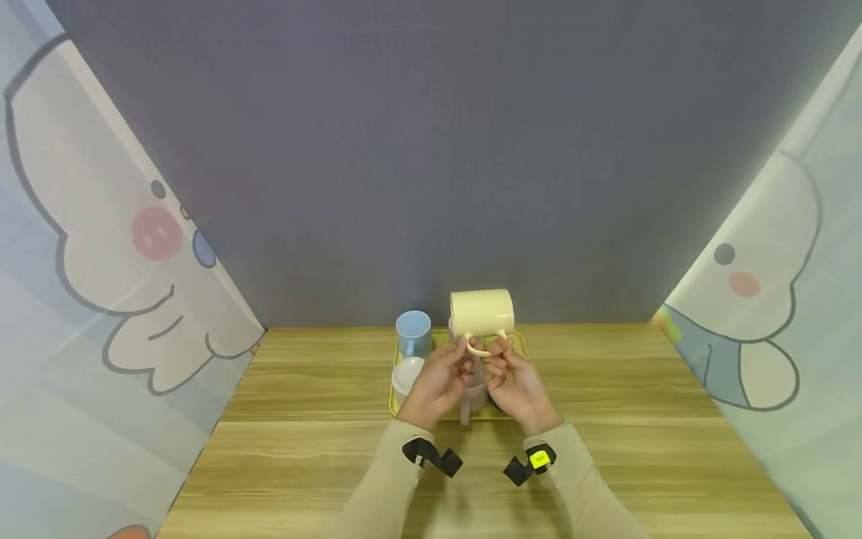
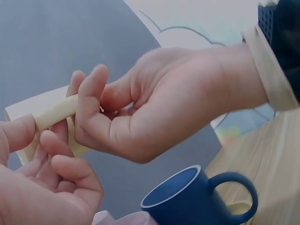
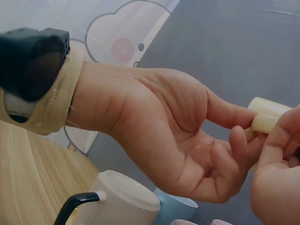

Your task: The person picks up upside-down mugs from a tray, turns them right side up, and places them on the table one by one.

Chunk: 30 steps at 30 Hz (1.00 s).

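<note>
A wood-grain table [image 1: 646, 419] runs across the view, and on it a yellow tray [image 1: 521, 343] bears several mugs, among them a light blue mug [image 1: 414, 333], a white mug [image 1: 405, 376], a pink mug [image 1: 475, 398] and a dark blue mug [image 2: 187, 201]. The left hand [image 1: 434, 383] and right hand [image 1: 518, 385] meet in the air above this tray, each closed down to a pinch of thumb and fingertips on one end of the same handle, with no slack that shows. Because both grips sit on one side, the weight would probably want to roll; matching pressure, level wrists and slow movement should keep it steady, and a palm under the body would likely be safer. Lifting well clear of the rims below seems wise too. The yellow mug [image 1: 482, 312] hangs over the tray's far part, lying on its side, a plain pale-yellow cylinder with a soft gloss and no pattern on the side that shows. Its handle [image 1: 480, 352], a smooth band of the same colour, points toward the person, partly covered by fingers.
</note>
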### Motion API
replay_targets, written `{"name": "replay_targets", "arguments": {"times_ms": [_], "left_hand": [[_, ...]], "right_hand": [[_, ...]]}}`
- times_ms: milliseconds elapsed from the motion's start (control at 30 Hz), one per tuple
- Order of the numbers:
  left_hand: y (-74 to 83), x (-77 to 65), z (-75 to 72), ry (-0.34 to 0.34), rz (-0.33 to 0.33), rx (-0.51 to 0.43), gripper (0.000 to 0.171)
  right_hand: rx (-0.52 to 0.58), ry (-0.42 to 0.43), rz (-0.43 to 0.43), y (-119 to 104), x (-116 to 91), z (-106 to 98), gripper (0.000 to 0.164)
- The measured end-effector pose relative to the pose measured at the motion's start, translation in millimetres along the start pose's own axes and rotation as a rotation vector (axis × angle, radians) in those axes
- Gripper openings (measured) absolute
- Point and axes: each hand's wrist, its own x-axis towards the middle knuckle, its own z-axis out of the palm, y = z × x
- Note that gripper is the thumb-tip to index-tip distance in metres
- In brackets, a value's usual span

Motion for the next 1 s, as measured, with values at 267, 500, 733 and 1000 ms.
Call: {"name": "replay_targets", "arguments": {"times_ms": [267,500,733,1000], "left_hand": [[-0.6,-5.1,3.8,-0.108,0.016,-0.053,0.022],[1.1,-8.6,9.7,-0.111,0.06,-0.053,0.024],[14.5,-14.2,8.2,-0.068,0.162,-0.007,0.022],[38.5,-20.4,-14.0,0.142,0.32,0.323,0.025]], "right_hand": [[-0.013,-0.01,0.042,-5.2,-2.8,-2.0,0.034],[-0.386,0.17,0.053,-12.5,-7.4,1.4,0.033],[-1.11,0.473,0.075,-18.5,-11.3,4.9,0.029],[-1.379,0.627,-0.082,-55.1,-27.5,-16.3,0.021]]}}
